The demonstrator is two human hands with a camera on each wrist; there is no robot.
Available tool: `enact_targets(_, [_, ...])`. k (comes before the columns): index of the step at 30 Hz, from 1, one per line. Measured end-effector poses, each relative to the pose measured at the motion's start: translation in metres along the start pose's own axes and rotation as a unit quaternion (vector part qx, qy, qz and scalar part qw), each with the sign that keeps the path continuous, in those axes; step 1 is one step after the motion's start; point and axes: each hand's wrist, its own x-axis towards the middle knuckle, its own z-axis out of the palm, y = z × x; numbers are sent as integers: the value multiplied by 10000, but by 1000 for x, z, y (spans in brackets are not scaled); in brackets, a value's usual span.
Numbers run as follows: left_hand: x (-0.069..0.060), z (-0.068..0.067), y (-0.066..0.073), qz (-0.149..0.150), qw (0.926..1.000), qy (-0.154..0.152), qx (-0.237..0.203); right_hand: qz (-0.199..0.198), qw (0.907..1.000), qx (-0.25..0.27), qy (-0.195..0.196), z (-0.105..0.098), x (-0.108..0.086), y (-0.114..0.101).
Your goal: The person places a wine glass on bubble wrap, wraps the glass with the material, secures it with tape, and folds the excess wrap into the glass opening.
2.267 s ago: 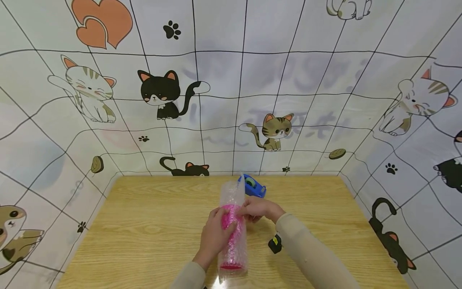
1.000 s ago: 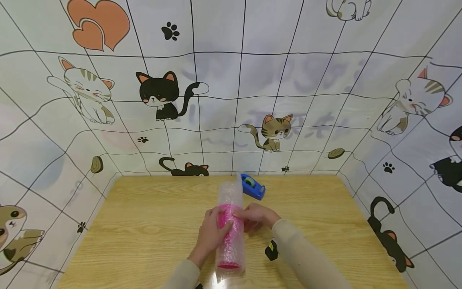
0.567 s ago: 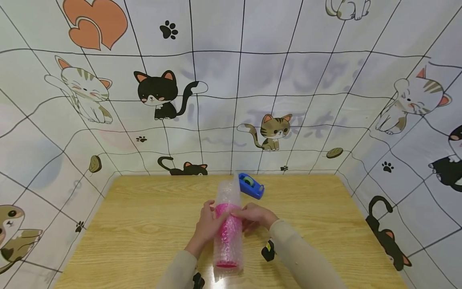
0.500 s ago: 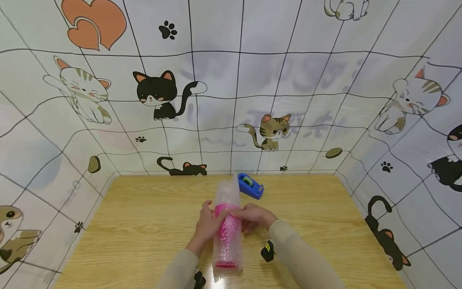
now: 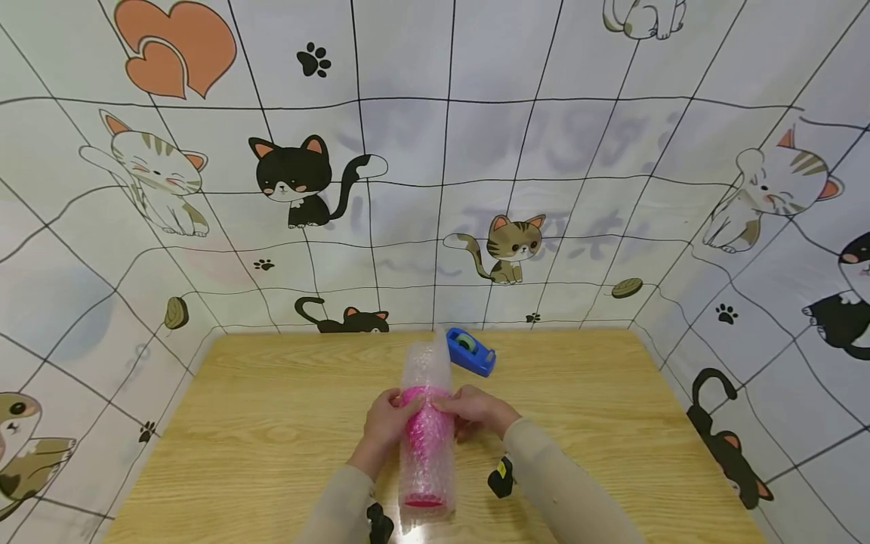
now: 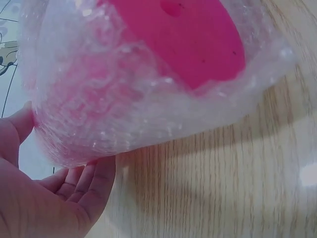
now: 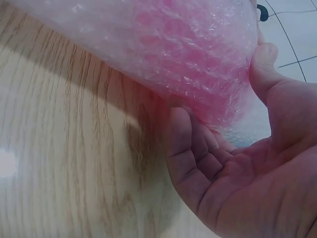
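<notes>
A pink cylinder (image 6: 198, 44) with a flat round end lies wrapped in clear bubble wrap (image 5: 427, 366) along the middle of the table, its pink end facing me. My left hand (image 5: 384, 425) grips the left side of the roll, thumb on top and fingers curled beneath. From the right, my right hand (image 5: 481, 410) holds it with the thumb on top; in the right wrist view its fingers (image 7: 181, 131) curl against the underside. The two thumbs nearly meet over the pink part. Extra wrap extends past the cylinder's far end.
A blue tape dispenser (image 5: 471, 352) with a green roll stands just beyond the wrap at the table's back. The wooden table (image 5: 292, 423) is bordered by a cat-print cloth backdrop (image 5: 421, 151). Black wrist camera parts (image 5: 501, 477) show beside the right sleeve.
My left hand has slid from the top of the roll to its left side, its raised fingers now closing round it. My right hand keeps its hold. The view has shifted slightly.
</notes>
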Motion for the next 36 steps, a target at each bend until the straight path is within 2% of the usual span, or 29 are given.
enact_targets(4, [0,0,-1,-54,9993,-125,-340,-52,9999,91,-75,0,1,2])
enact_targets(10, [-2,-3,-1,-226,9928,-616,-1004,-16,9994,305,-157,-2,6,7])
enact_targets(15, [-5,-10,3,-97,9926,-841,-866,-57,9994,279,-213,-5,3,7])
enact_targets(21, [-3,-18,7,59,9909,-952,-946,-304,9991,-288,-4,-13,-9,-7])
enact_targets(28, [-3,-21,17,259,9917,-797,-976,-925,9944,-447,235,-19,-16,-21])
enact_targets(36, [-7,-27,29,618,9909,-936,-743,-1547,9874,-325,24,-31,-26,-30])
